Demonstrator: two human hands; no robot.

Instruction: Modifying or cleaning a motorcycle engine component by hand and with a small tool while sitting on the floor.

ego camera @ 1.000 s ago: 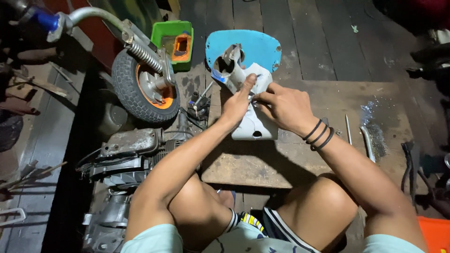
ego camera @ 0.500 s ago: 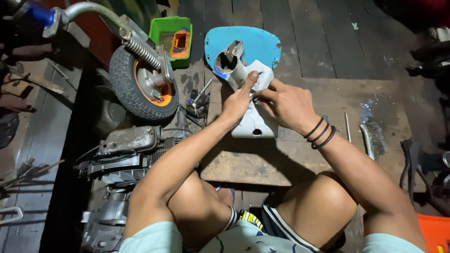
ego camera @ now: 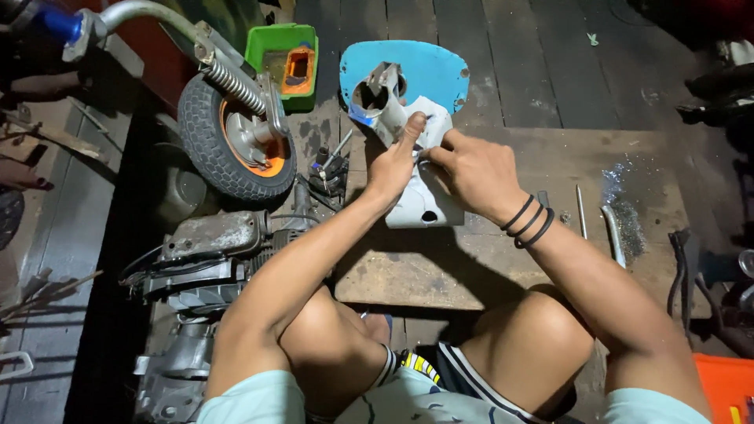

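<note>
Both hands — left hand (ego camera: 397, 161), right hand (ego camera: 471, 169) — pinch the white cover (ego camera: 420, 200) just below the blue panel (ego camera: 424, 71); it looks light, stiff plastic, best held by its edges.

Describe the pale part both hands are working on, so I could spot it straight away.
Find the small wheel with the orange hub at upper left, then look right to the wooden board on the floor. At the board's far edge lies the white curved cover, with the left hand and the right hand on it. Unlike the blue panel just beyond, it is white with a small round hole near its lower edge.
</note>
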